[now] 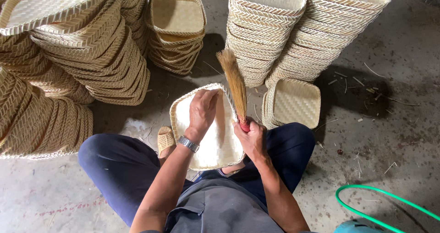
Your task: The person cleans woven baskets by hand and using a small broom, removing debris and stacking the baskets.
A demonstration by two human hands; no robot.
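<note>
A basket-weaving workshop: tall stacks of pale, square woven bamboo trays (270, 26) rise just beyond the held tray, with more leaning piles of the same herringbone-weave trays (87, 54) off to its left. The bare grey concrete floor (394, 123) around them is strewn with straw-coloured fibre scraps, and a green hose (366, 198) curls to the right.

Dusty concrete floor (403, 45) w/ straw bits, green hose (366, 212).
</note>
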